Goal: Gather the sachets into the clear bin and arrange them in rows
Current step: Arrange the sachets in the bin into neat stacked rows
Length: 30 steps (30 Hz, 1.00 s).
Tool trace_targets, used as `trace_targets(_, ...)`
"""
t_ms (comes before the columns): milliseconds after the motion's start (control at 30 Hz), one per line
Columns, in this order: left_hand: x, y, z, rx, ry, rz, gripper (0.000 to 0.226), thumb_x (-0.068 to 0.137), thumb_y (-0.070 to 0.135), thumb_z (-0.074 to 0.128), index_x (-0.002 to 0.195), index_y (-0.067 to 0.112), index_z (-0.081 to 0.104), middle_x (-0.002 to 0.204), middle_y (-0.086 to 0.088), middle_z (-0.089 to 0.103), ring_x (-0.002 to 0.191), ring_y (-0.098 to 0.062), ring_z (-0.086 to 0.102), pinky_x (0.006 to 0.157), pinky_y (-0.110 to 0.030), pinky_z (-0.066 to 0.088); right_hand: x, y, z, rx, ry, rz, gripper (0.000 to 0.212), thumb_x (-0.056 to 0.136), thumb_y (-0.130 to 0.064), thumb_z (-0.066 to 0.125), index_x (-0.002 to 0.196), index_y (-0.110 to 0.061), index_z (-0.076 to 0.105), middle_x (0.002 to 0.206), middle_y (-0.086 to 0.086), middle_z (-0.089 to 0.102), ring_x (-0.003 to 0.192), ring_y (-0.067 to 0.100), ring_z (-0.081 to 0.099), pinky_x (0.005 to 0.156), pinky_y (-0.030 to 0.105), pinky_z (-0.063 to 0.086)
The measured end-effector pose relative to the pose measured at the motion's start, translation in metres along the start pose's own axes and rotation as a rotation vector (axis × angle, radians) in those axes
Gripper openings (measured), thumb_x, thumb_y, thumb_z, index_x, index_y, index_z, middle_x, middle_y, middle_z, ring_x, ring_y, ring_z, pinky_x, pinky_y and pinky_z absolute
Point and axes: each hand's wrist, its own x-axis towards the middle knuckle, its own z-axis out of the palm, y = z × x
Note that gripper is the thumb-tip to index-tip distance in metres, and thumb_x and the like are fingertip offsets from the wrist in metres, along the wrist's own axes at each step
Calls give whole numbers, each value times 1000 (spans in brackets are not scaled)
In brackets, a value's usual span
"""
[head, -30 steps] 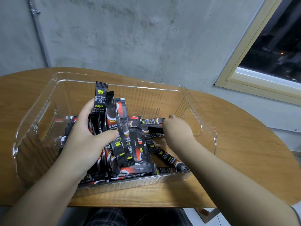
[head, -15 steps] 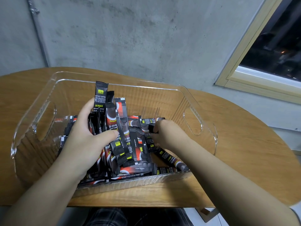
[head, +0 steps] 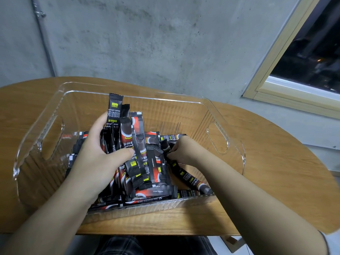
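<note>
A clear bin (head: 217, 115) stands on the wooden table (head: 272, 168) and holds several black, red and yellow coffee sachets. My left hand (head: 99, 159) grips a bundle of upright sachets (head: 128, 133), thumb across their front. My right hand (head: 181, 150) is inside the bin just right of that bundle, its fingers pinching a loose sachet (head: 164, 145). More sachets lie flat on the bin floor, one slanting at the right (head: 191, 179) and others along the near wall (head: 156, 193).
The bin has cut-out handles on its left (head: 53, 138) and right (head: 218, 138) walls. Behind the table rises a grey concrete wall (head: 165, 43), with a window frame (head: 287, 74) at the right. The table's near edge is just below the bin.
My right hand has moved left across the bin toward the bundle and closed its fingers on a loose sachet. My left hand has kept its hold on the upright bundle.
</note>
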Motion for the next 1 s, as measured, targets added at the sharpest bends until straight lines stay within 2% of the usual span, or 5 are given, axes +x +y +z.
trace_targets(200, 0, -2, 0, 21, -1, 1, 84, 75, 2, 72, 131, 53, 37, 120, 38, 47, 114, 9, 47, 97, -26, 34, -6, 9, -19, -49, 21, 42, 39, 93, -9, 44, 60, -20, 26, 59, 0, 35, 50, 13, 33, 44, 22, 27)
trace_targets(333, 0, -2, -1, 19, -15, -3, 84, 68, 7, 77, 122, 60, 40, 122, 25, 57, 113, -1, 55, 101, -36, 40, -8, 12, -28, -225, 109, 8, 21, 95, -5, 43, 76, -6, 51, 67, 5, 47, 55, 17, 43, 44, 22, 31)
trace_targets(467, 0, -1, 0, 19, -9, 4, 81, 72, 1, 74, 123, 55, 40, 100, 42, 58, 96, 20, 54, 87, -20, 40, -17, 15, -30, -414, 148, -41, 28, 86, 7, 45, 110, -4, 55, 73, 3, 49, 63, 18, 49, 55, 28, 41)
trace_targets(800, -1, 1, -1, 17, -9, -7, 79, 74, -2, 70, 109, 64, 42, 99, 37, 62, 93, 15, 59, 81, -21, 42, -24, 20, -8, -554, 207, -199, 17, 83, 8, 54, 85, -8, 58, 85, 5, 51, 80, 27, 51, 63, 33, 43)
trace_targets(1000, -1, 1, 0, 28, -16, -3, 81, 75, -1, 71, 110, 66, 41, 106, 31, 62, 96, 9, 60, 83, -24, 43, -17, 21, -7, -465, 233, -196, 42, 86, 5, 58, 125, -8, 52, 117, 12, 51, 95, 27, 59, 75, 33, 51)
